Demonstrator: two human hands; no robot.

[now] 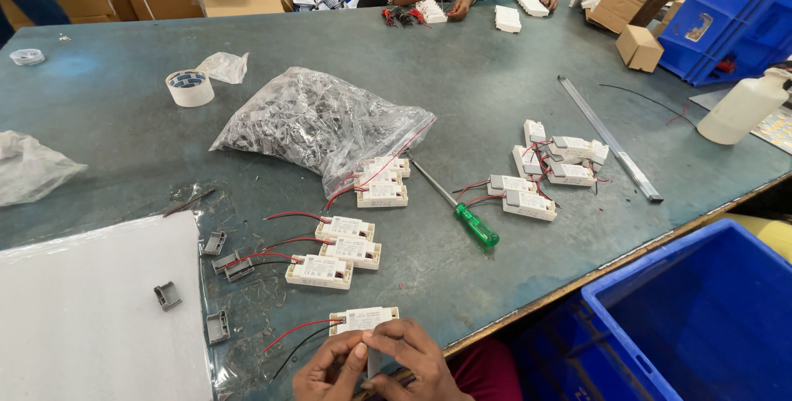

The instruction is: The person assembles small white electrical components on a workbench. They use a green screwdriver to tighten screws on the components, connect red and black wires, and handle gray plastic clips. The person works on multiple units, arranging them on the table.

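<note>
At the near table edge both my hands hold one small white box module with red and black wires trailing left. My left hand pinches its lower left side and my right hand grips its lower right side. Three more white modules with red wires lie in a row just beyond. A green-handled screwdriver lies to the right of them. A clear bag of small grey parts sits further back, partly covering two more modules.
Grey metal clips lie beside a white sheet at left. A cluster of white modules, a metal strip, a tape roll and a white bottle lie on the table. Blue bins stand at right. Two other people work at the far edge.
</note>
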